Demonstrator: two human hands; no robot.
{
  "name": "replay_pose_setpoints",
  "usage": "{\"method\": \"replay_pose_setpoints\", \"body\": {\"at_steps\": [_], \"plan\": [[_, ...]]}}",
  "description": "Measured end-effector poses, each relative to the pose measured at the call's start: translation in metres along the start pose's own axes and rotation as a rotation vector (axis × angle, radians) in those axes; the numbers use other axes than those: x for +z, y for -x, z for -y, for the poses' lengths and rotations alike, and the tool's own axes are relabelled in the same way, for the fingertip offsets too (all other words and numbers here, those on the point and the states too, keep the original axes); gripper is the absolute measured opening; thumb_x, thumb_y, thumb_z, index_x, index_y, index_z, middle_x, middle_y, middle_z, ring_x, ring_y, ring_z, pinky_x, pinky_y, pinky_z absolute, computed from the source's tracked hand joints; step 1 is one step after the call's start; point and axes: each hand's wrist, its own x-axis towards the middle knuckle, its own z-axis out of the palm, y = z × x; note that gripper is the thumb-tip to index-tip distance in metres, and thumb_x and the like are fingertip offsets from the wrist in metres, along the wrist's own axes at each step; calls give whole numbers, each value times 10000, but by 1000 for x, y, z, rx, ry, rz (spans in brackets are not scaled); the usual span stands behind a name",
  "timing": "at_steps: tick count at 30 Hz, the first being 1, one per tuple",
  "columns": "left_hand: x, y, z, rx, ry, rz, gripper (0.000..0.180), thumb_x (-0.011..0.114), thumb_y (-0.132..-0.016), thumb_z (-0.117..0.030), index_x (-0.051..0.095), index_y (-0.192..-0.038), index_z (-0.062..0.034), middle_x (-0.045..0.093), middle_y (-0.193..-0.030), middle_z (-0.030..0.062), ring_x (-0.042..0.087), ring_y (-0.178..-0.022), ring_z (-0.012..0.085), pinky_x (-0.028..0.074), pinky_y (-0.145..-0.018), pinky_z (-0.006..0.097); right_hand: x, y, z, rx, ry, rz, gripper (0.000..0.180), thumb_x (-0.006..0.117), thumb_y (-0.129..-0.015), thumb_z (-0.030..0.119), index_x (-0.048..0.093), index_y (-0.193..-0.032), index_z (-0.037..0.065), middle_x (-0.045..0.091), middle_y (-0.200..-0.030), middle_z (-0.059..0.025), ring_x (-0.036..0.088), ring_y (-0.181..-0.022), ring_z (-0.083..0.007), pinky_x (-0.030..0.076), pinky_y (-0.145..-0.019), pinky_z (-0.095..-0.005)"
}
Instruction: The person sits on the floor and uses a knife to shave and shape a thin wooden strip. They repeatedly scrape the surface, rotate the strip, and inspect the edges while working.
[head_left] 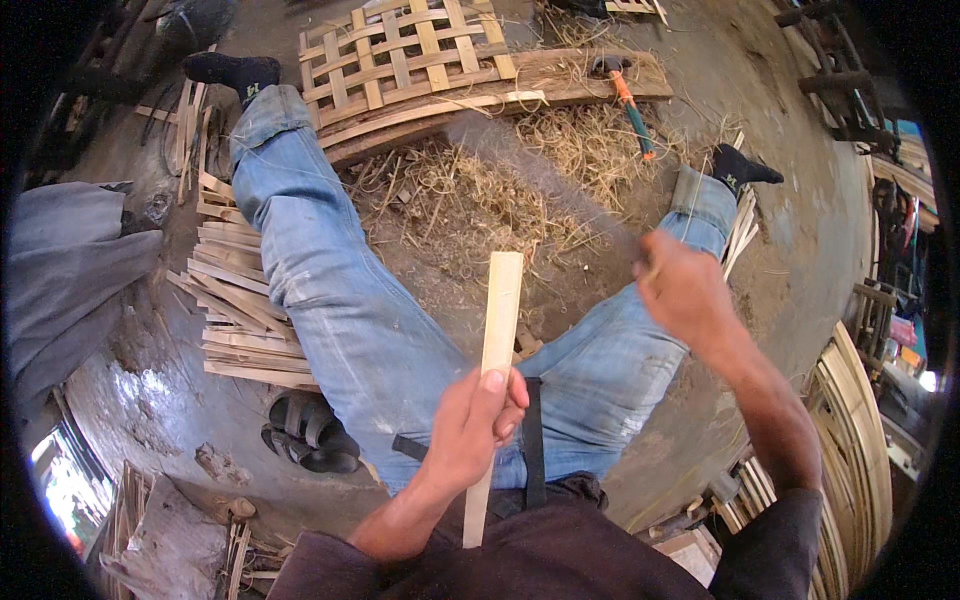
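Note:
My left hand is closed around a pale, flat bamboo strip, thumb on its face. The strip stands lengthwise in front of my body, its lower end near my dark shirt. Over my right thigh, my right hand is a fist round the handle end of a long-bladed knife. The knife's blade is smeared by motion and points up and left over the shavings, apart from the strip. My fingers hide most of the handle.
Curly shavings cover the floor between my legs. Beyond lie a wooden plank, a hammer with an orange and green handle, and a woven bamboo panel. Stacked strips and sandals are left; bundled strips stand right.

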Motion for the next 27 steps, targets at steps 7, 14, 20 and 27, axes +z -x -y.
{"method": "replay_pose_setpoints", "body": {"at_steps": [7,14,20,27], "plan": [[8,1,-4,124,-292,-107,357,366,-1060,-267,551,-918,3,473,-657,-9,414,-577,65,345,-514,247,-22,3,55,-172,-81,245,208,675,-763,96,574,-927,19,626,-773,-177,642,-727,-384,503,-607,-467],[4,4,1,182,-341,-160,354,366,-1059,-262,549,-920,6,452,-639,-12,403,-565,60,343,-505,251,-19,5,37,-145,-146,131,198,660,-740,115,540,-886,56,617,-784,-141,643,-696,-372,511,-590,-462],[4,0,5,174,-325,-107,362,363,-1061,-280,542,-926,4,445,-645,-16,383,-557,53,327,-487,235,-21,0,37,-81,-138,127,193,640,-759,106,527,-908,58,608,-789,-147,638,-708,-374,515,-602,-458],[-1,-3,3,44,-111,-25,394,366,-1054,-337,566,-994,-3,473,-663,-6,409,-561,59,346,-493,237,-24,-18,49,113,-80,160,128,582,-822,96,497,-897,37,618,-770,-181,658,-703,-363,526,-598,-465]]}}
